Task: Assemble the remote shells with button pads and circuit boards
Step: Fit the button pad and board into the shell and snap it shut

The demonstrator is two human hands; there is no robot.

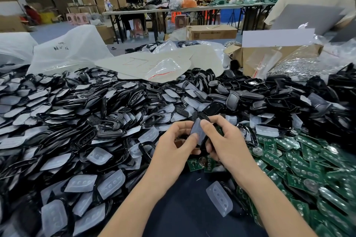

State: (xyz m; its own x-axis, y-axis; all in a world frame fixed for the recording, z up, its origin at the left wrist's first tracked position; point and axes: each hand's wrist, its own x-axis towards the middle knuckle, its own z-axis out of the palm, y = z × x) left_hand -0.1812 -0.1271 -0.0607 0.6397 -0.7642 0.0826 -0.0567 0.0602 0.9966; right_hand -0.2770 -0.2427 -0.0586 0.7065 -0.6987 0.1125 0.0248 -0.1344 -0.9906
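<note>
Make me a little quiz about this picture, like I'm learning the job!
1. True or false: the left hand and right hand hold the same shell.
2. The green boards lie: A) left of the hands, B) right of them, C) on the far table.
3. Fill in: the piled shells are coloured ____.
Key: 1 true; 2 B; 3 black.

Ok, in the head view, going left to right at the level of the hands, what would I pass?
First the heap of black shells and clear button pads → left hand → held shell, pinched by both hands → right hand → heap of green circuit boards.
</note>
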